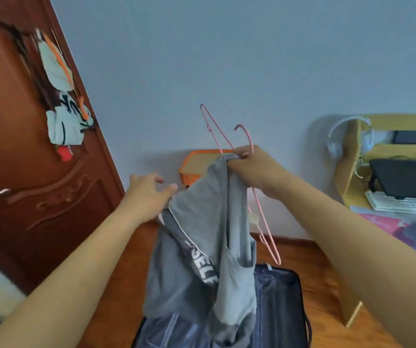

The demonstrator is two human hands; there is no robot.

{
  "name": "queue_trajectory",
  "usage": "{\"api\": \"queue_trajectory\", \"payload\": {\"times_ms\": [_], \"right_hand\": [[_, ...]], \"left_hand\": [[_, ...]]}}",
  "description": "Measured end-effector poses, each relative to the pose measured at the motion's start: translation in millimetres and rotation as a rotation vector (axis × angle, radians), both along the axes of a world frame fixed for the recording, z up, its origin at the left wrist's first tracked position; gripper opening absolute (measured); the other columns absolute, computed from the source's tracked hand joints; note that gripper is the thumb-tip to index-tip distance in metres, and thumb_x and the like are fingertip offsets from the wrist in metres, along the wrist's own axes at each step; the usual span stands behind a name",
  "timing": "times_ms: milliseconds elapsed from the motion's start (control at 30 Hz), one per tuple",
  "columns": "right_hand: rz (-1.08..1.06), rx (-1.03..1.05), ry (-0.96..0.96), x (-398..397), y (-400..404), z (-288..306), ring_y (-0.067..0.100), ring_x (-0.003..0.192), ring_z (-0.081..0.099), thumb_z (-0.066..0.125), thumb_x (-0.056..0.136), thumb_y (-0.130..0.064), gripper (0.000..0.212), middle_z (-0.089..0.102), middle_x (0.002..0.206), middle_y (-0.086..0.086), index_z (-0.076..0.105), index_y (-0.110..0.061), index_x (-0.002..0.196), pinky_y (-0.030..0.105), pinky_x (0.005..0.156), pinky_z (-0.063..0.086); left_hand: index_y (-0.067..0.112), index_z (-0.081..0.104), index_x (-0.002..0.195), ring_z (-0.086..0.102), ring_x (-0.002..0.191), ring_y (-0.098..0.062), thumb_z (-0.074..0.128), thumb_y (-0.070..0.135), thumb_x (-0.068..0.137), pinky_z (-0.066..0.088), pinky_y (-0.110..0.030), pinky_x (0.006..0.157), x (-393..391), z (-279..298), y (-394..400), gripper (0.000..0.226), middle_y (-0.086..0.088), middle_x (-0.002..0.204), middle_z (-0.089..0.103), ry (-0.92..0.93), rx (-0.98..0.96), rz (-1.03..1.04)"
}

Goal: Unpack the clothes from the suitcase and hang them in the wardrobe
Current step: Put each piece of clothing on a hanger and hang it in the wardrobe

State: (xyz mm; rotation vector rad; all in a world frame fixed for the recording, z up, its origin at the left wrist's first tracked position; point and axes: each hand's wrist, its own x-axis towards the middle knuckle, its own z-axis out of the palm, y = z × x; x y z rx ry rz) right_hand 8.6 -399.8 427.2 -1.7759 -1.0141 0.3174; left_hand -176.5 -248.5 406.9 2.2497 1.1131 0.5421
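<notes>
A grey garment (201, 259) with white lettering hangs in the middle of the view. My right hand (252, 169) grips its top edge together with a pink wire hanger (217, 131), whose hook points up. My left hand (149, 194) reaches toward the garment's left edge with fingers spread, holding nothing; whether it touches the fabric is unclear. Below lies the open dark suitcase (282, 310) on the wooden floor, with dark blue clothing inside. No wardrobe is in sight.
A brown wooden door (26, 184) with bags hung on it stands at the left. An orange stool (191, 167) sits against the wall behind the garment. A yellow desk (352, 187) with a laptop, keyboard and headphones is at the right.
</notes>
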Motion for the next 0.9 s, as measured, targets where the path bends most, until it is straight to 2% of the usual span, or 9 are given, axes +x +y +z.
{"api": "queue_trajectory", "payload": {"times_ms": [100, 200, 333, 500, 600, 667, 733, 833, 900], "right_hand": [[0.053, -0.128, -0.106, -28, 25, 8, 0.012, 0.059, 0.053, 0.062, 0.083, -0.02, 0.022, 0.061, 0.061, 0.002, 0.065, -0.015, 0.062, 0.031, 0.058, 0.045], [0.052, -0.212, -0.247, -45, 35, 13, 0.011, 0.053, 0.042, 0.065, 0.085, -0.019, 0.032, 0.048, 0.056, -0.003, 0.049, -0.018, 0.057, 0.027, 0.051, 0.034], [0.068, -0.214, -0.128, -42, 23, 7, 0.012, 0.054, 0.041, 0.067, 0.083, -0.017, 0.028, 0.046, 0.061, -0.001, 0.049, -0.017, 0.062, 0.022, 0.048, 0.033], [0.07, -0.243, -0.173, -49, 13, 1, 0.015, 0.061, 0.047, 0.067, 0.081, -0.017, 0.021, 0.053, 0.066, 0.003, 0.054, -0.015, 0.066, 0.026, 0.055, 0.039], [0.058, -0.264, -0.19, -43, 4, -3, 0.018, 0.065, 0.048, 0.067, 0.081, -0.019, 0.024, 0.052, 0.066, 0.003, 0.052, -0.017, 0.063, 0.03, 0.058, 0.039], [0.031, -0.316, -0.314, -30, -9, -7, 0.02, 0.068, 0.046, 0.066, 0.085, -0.022, 0.032, 0.05, 0.068, 0.002, 0.046, -0.021, 0.06, 0.028, 0.061, 0.036], [-0.003, -0.463, -0.487, -14, -28, -17, 0.021, 0.071, 0.046, 0.066, 0.087, -0.024, 0.036, 0.049, 0.071, -0.001, 0.04, -0.023, 0.062, 0.026, 0.059, 0.033], [0.021, -0.647, -0.429, 11, -56, -45, 0.018, 0.066, 0.049, 0.075, 0.083, -0.033, 0.037, 0.049, 0.067, -0.004, 0.045, -0.02, 0.065, 0.026, 0.053, 0.033], [-0.066, -0.618, -0.336, 26, -69, -58, 0.019, 0.067, 0.053, 0.076, 0.082, -0.038, 0.035, 0.054, 0.067, -0.001, 0.053, -0.017, 0.067, 0.027, 0.054, 0.037]], "left_hand": [[0.022, 0.058, 0.123, 0.066, 0.072, -0.012, 0.073, 0.023, 0.093, 0.06, -0.037, 0.072, 3, -6, -43, 0.034, -0.003, 0.089, 0.063, -0.371, -0.351, -0.278], [0.027, 0.058, 0.11, 0.066, 0.071, 0.005, 0.071, 0.014, 0.094, 0.057, -0.02, 0.066, 8, -21, -52, 0.024, 0.014, 0.082, 0.07, -0.404, -0.327, -0.366], [0.016, 0.071, 0.106, 0.074, 0.09, -0.026, 0.06, 0.014, 0.101, 0.06, -0.049, 0.088, -1, -31, -43, 0.012, -0.01, 0.099, 0.075, -0.487, -0.459, -0.262], [0.018, 0.069, 0.109, 0.075, 0.093, -0.021, 0.059, 0.014, 0.101, 0.061, -0.034, 0.079, 9, -35, -66, 0.013, -0.005, 0.101, 0.077, -0.542, -0.609, -0.358], [0.018, 0.073, 0.101, 0.071, 0.088, -0.01, 0.053, 0.012, 0.105, 0.054, -0.019, 0.072, 16, -40, -74, 0.021, 0.004, 0.09, 0.077, -0.576, -0.495, -0.342], [0.019, 0.075, 0.092, 0.064, 0.075, 0.002, 0.056, 0.011, 0.103, 0.045, -0.009, 0.064, 10, -39, -71, 0.023, 0.008, 0.08, 0.074, -0.517, -0.33, -0.321], [0.022, 0.076, 0.087, 0.059, 0.069, 0.004, 0.064, 0.014, 0.098, 0.042, -0.008, 0.064, 1, -33, -63, 0.019, 0.005, 0.08, 0.073, -0.342, -0.181, -0.374], [0.013, 0.077, 0.09, 0.06, 0.073, -0.004, 0.069, 0.016, 0.096, 0.044, -0.019, 0.07, -4, -15, -61, 0.01, -0.011, 0.088, 0.075, -0.119, -0.155, -0.492], [0.011, 0.075, 0.095, 0.058, 0.074, -0.015, 0.07, 0.015, 0.095, 0.042, -0.03, 0.072, -4, 0, -64, 0.007, -0.023, 0.093, 0.071, -0.088, -0.168, -0.531]]}}
